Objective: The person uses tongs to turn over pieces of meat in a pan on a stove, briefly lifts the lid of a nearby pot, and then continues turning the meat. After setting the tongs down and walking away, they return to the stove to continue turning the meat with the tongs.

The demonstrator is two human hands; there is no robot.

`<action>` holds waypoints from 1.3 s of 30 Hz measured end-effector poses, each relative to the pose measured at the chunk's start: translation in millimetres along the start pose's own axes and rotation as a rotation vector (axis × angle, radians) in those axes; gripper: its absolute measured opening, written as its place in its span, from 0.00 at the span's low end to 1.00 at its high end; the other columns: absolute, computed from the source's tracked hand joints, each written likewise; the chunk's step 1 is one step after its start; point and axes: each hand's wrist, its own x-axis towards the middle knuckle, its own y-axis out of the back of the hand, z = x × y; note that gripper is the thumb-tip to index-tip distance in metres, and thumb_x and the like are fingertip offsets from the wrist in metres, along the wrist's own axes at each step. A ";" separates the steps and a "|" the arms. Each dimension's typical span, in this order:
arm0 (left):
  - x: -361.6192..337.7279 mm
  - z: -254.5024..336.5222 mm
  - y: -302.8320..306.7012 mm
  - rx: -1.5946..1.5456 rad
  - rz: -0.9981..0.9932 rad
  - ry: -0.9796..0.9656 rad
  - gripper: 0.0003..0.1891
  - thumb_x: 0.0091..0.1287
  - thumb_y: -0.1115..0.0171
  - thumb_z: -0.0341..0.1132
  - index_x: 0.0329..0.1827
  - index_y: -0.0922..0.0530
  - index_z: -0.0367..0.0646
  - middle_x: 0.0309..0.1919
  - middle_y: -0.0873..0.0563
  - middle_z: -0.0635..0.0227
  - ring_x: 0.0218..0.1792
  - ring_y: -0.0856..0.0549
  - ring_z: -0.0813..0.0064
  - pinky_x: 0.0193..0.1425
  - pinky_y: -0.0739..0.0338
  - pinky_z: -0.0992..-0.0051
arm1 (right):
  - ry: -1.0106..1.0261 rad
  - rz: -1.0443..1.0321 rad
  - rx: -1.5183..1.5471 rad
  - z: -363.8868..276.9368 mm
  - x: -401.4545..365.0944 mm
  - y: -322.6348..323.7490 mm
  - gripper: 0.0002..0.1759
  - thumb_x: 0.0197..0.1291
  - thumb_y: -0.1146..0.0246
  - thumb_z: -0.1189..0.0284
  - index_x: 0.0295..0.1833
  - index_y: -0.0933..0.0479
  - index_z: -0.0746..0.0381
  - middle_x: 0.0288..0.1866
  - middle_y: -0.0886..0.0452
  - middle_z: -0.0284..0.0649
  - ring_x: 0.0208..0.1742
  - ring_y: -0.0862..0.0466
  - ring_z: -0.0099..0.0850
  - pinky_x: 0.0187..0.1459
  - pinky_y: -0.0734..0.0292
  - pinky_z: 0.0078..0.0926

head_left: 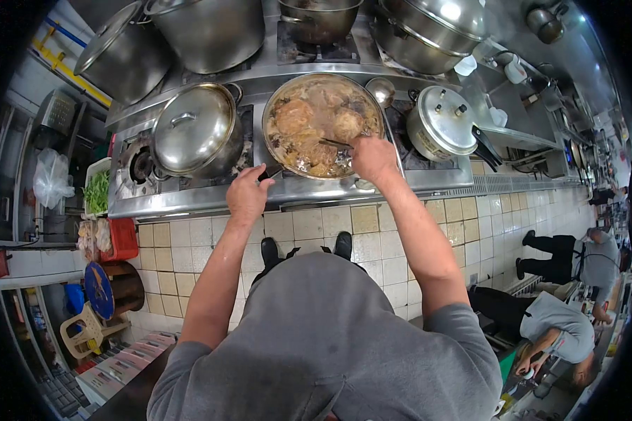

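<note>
A wide round pan (pixel 265 133) on the stove is full of brown broth with several large pieces of meat (pixel 295 116) and loose bits of seasoning in it. My right hand (pixel 374 158) is closed round a thin dark utensil (pixel 337 143), which looks like tongs. Its tip reaches into the broth between the pieces; its grip is hidden in my fist. At the pan's lower left, my left hand (pixel 247 191) is closed on the dark pan handle (pixel 270 172).
A lidded pot (pixel 193 133) stands left of the pan, and a pressure cooker (pixel 446 123) and a ladle (pixel 380 91) lie right. Large pots (pixel 207 31) line the back. Greens (pixel 97 193) fill a crate at left. Two people (pixel 562 326) work behind at right.
</note>
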 end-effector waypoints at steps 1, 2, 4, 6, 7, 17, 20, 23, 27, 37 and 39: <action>0.0 -0.3 -0.1 0.006 -0.002 -0.001 0.22 0.63 0.21 0.43 0.61 0.10 0.48 0.58 0.08 0.66 0.56 0.09 0.56 0.59 0.14 0.61 | 0.011 0.006 -0.033 -1.6 -3.5 -4.8 0.10 0.63 0.34 0.65 0.43 0.09 0.55 0.43 0.07 0.48 0.47 0.06 0.47 0.48 0.12 0.47; 0.1 -0.5 -0.2 0.005 -0.002 -0.001 0.22 0.63 0.21 0.43 0.61 0.10 0.48 0.58 0.08 0.66 0.56 0.09 0.56 0.59 0.14 0.61 | 0.023 0.011 -0.067 -2.2 -6.7 -9.0 0.10 0.66 0.34 0.64 0.46 0.11 0.52 0.41 0.07 0.45 0.45 0.07 0.46 0.46 0.13 0.49; -0.2 -0.2 0.3 0.006 -0.002 0.007 0.23 0.63 0.21 0.43 0.61 0.10 0.49 0.58 0.08 0.66 0.56 0.09 0.56 0.59 0.14 0.61 | 0.061 0.080 -0.055 -4.9 -16.2 -9.5 0.09 0.64 0.34 0.65 0.45 0.11 0.53 0.39 0.08 0.44 0.43 0.07 0.46 0.43 0.13 0.48; -0.1 -0.5 -0.4 0.010 -0.006 0.013 0.23 0.63 0.21 0.43 0.61 0.10 0.49 0.58 0.08 0.66 0.56 0.10 0.56 0.60 0.14 0.61 | 0.098 0.148 -0.044 -8.5 -25.7 -8.3 0.08 0.63 0.34 0.66 0.44 0.12 0.54 0.37 0.08 0.44 0.41 0.07 0.45 0.41 0.13 0.47; 0.2 -0.1 -0.5 0.015 -0.009 0.018 0.23 0.64 0.21 0.43 0.62 0.10 0.48 0.58 0.09 0.66 0.56 0.10 0.56 0.60 0.14 0.61 | 0.129 0.196 -0.047 -11.9 -29.6 -7.3 0.08 0.60 0.34 0.68 0.42 0.12 0.55 0.37 0.08 0.44 0.40 0.07 0.44 0.41 0.12 0.45; 0.1 6.8 5.4 0.003 -0.034 0.039 0.23 0.64 0.21 0.42 0.63 0.11 0.49 0.58 0.09 0.66 0.57 0.10 0.56 0.61 0.15 0.61 | 0.253 0.338 -0.073 -27.2 -42.7 -11.5 0.05 0.59 0.36 0.72 0.35 0.14 0.58 0.34 0.09 0.44 0.35 0.07 0.41 0.36 0.14 0.41; -0.1 7.2 5.4 0.019 -0.027 0.040 0.23 0.64 0.21 0.42 0.62 0.11 0.48 0.58 0.09 0.66 0.57 0.10 0.56 0.60 0.15 0.61 | 0.281 0.322 -0.149 -33.4 -49.2 -3.1 0.06 0.60 0.36 0.72 0.35 0.14 0.59 0.33 0.09 0.42 0.34 0.07 0.39 0.35 0.14 0.38; 0.0 3.1 4.1 0.015 -0.036 0.037 0.24 0.63 0.21 0.43 0.62 0.11 0.48 0.58 0.09 0.65 0.56 0.10 0.55 0.60 0.15 0.61 | 0.303 0.321 -0.196 -37.9 -55.5 -5.3 0.06 0.60 0.36 0.71 0.35 0.14 0.59 0.32 0.09 0.41 0.33 0.08 0.37 0.35 0.15 0.37; 0.1 0.7 1.4 -0.007 -0.015 0.004 0.24 0.64 0.21 0.42 0.62 0.11 0.47 0.58 0.09 0.63 0.57 0.10 0.55 0.61 0.16 0.61 | 0.350 0.330 -0.158 -38.0 -60.7 -16.1 0.06 0.60 0.36 0.71 0.35 0.14 0.59 0.32 0.10 0.40 0.32 0.08 0.36 0.34 0.16 0.37; 1.2 -4.9 -1.1 -0.030 0.000 -0.026 0.23 0.63 0.21 0.42 0.61 0.10 0.45 0.56 0.08 0.57 0.57 0.10 0.52 0.62 0.16 0.61 | 0.182 0.136 -0.096 -40.4 -63.5 -46.1 0.06 0.57 0.34 0.72 0.36 0.11 0.58 0.34 0.08 0.43 0.38 0.06 0.39 0.39 0.12 0.40; 2.2 -4.2 -3.6 -0.085 0.015 -0.058 0.21 0.63 0.21 0.38 0.58 0.10 0.40 0.53 0.08 0.52 0.54 0.09 0.50 0.62 0.16 0.62 | 0.062 -0.011 -0.048 -36.8 -61.3 -43.8 0.08 0.54 0.30 0.72 0.38 0.08 0.59 0.36 0.07 0.46 0.39 0.05 0.41 0.40 0.10 0.43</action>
